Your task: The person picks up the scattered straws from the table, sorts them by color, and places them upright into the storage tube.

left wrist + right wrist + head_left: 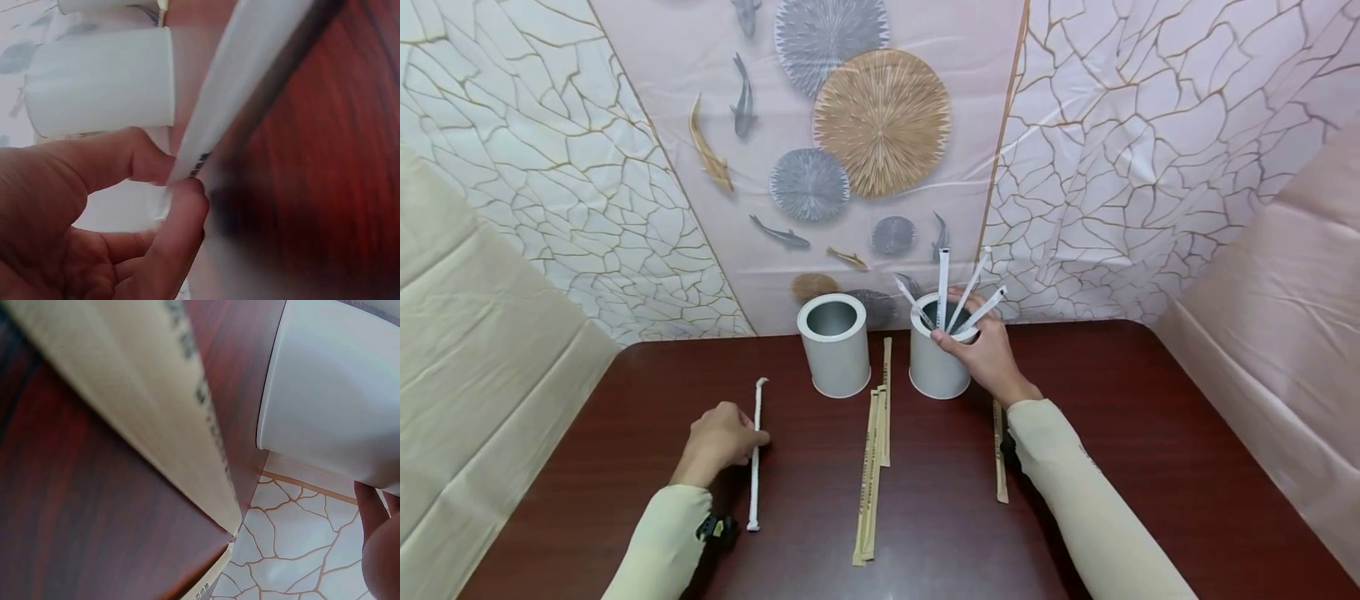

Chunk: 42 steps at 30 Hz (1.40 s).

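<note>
At the left we see a left hand [718, 437] in a pale sleeve, pinching a slim white paper-wrapped stick [756, 483] between thumb and finger. The stick lies nearly level at the left part of the dark red wood-grain bench [797, 517]; we cannot tell whether it touches the surface. Its long axis runs almost straight away from us, the far end leaning slightly right, with a small bent tip there that points right.

Next comes the first of two white cylindrical cans, the left can [838, 362], standing upright with its grey interior showing. Between the cans and towards us we count three flat tan paper-wrapped strips [867, 479], two overlapping and one farther back, all pointing away from us.

The right can [934, 371] stands upright too and holds four white sticks [942, 283]: one leans left, one is nearly vertical, two lean right. The right hand [992, 354] grips this can at its right side, thumb at the front rim, fingers reaching behind. Beside the right sleeve we see another tan strip [1002, 483], partly covered, its long axis running away from us.
</note>
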Motion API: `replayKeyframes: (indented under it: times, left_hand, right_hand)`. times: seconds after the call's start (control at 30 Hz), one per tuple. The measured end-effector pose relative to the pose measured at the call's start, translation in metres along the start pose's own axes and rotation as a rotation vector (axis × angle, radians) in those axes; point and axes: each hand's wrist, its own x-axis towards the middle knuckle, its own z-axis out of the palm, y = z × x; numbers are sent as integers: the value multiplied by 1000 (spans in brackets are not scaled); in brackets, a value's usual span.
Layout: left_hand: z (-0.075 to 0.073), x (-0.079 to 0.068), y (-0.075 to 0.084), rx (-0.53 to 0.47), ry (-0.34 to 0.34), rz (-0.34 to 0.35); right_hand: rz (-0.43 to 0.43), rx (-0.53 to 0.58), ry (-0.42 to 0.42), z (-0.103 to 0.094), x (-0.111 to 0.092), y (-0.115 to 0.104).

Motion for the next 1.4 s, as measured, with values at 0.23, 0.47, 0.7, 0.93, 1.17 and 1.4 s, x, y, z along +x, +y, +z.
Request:
replayKeyframes:
  times: [0.23, 0.47, 0.7, 0.93, 1.17, 1.4]
  left_hand:
    - [-15, -12, 24, -84, 84, 133]
    - [-33, -26, 74, -169, 165, 308]
    - [-43, -27, 130, -347, 242, 516]
    - [-45, -23, 180, -606, 291, 698]
    - [-35, -5, 223, -645, 437, 852]
    - [-15, 19, 243, -459, 385, 853]
  right_hand:
    - [-3, 19, 6, 1, 0, 0]
    - [2, 20, 4, -1, -1, 0]
    - [9, 1, 8, -3, -1, 0]
    - [9, 13, -7, 0, -3, 0]
    - [7, 45, -15, -4, -3, -40]
    - [1, 49, -9, -6, -4, -44]
